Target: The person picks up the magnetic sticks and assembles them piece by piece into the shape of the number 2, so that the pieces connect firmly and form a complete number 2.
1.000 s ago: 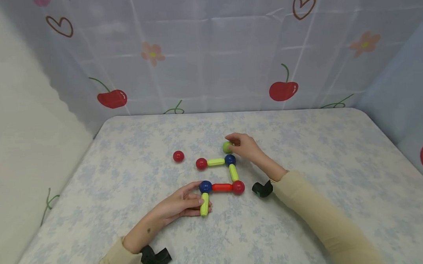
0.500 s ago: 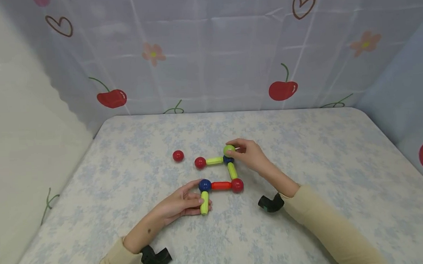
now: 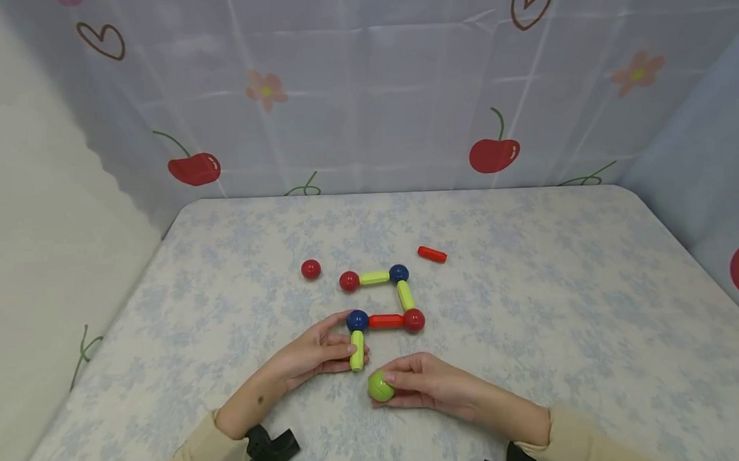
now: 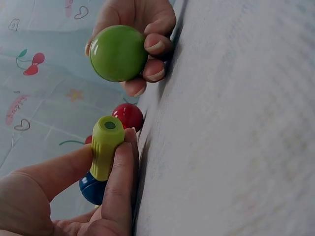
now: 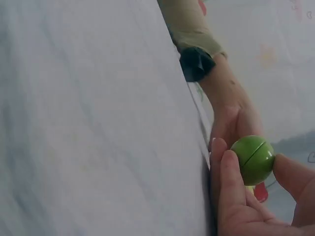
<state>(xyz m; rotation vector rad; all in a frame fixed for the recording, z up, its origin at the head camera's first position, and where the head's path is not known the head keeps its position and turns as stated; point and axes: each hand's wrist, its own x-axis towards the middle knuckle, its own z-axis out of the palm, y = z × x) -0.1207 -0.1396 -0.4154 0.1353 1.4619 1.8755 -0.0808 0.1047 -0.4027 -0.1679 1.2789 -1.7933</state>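
My left hand (image 3: 317, 350) pinches a yellow-green magnetic rod (image 3: 357, 351) between thumb and fingers. The rod's far end joins a blue ball (image 3: 357, 320); its near end is bare, with a dark disc visible in the left wrist view. From that blue ball a red rod (image 3: 386, 320) runs right to a red ball (image 3: 413, 320). A yellow-green rod (image 3: 405, 295) links this to another blue ball (image 3: 399, 273), and one more rod (image 3: 374, 278) leads to a red ball (image 3: 350, 281). My right hand (image 3: 435, 386) holds a green ball (image 4: 118, 53) just right of the bare rod end, apart from it.
A loose red ball (image 3: 311, 269) lies left of the joined pieces. Behind them to the right lies a loose red rod (image 3: 432, 254). Black wrist mounts (image 3: 272, 448) sit at both wrists. A patterned curtain (image 3: 363, 86) stands behind the table.
My right hand has carried the green ball from behind the far blue ball toward me, beside the left hand. The loose red rod now shows. My left hand keeps its hold.
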